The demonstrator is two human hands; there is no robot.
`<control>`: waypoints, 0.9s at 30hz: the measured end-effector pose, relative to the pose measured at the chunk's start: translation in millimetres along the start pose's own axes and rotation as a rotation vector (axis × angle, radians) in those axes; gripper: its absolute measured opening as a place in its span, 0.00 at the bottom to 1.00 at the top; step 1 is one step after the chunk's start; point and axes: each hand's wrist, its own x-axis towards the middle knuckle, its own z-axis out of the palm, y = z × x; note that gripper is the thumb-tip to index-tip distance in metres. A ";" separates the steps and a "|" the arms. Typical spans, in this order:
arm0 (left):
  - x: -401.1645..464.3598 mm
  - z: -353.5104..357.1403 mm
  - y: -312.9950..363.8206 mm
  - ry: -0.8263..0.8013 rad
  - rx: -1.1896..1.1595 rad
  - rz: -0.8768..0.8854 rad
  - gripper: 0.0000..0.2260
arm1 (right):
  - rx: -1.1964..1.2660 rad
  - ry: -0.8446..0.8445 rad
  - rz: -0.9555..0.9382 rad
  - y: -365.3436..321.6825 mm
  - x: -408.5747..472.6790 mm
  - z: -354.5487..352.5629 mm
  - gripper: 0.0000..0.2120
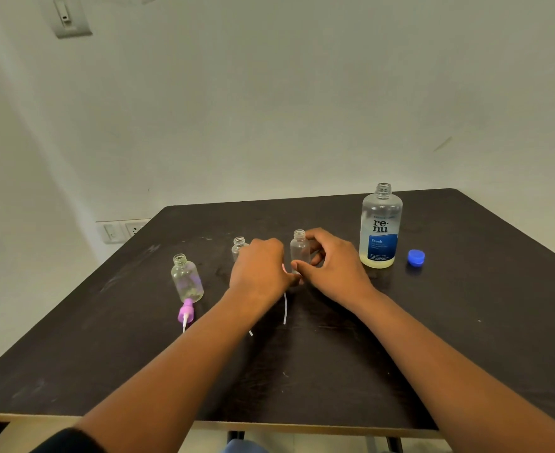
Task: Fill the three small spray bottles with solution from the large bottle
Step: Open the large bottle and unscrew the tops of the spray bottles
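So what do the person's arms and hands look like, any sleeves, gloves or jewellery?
Both forearms are bare. The left hand and right hand show no gloves, rings or watch. A dark sleeve edge shows at the left elbow.

Dark flat wooden counter point(465, 322) near a plain pale wall point(302, 109). Grey switch box point(70, 19) high up, white wall socket plate point(121, 231) low down, beside the counter's back corner.

Three small bottles point(187, 278) point(239, 247) point(299, 248), one large bottle point(381, 227), one blue cap point(415, 257).
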 end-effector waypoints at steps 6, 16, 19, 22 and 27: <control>0.0 2.7 -1.1 -0.001 0.018 0.021 0.15 | -0.009 -0.028 0.008 0.2 -0.6 -0.5 0.25; -4.0 1.7 0.0 0.029 0.045 0.033 0.14 | -0.022 -0.029 -0.003 2.4 0.3 1.3 0.25; -5.1 0.8 -0.2 0.037 0.058 0.042 0.14 | -0.017 -0.012 -0.003 2.9 0.3 0.9 0.25; -6.6 -1.4 -1.9 0.044 0.064 0.048 0.14 | -0.002 0.001 -0.002 4.3 0.2 0.6 0.24; -8.8 -3.8 -5.1 0.055 0.047 0.034 0.19 | -0.005 -0.013 0.003 6.5 0.1 1.0 0.24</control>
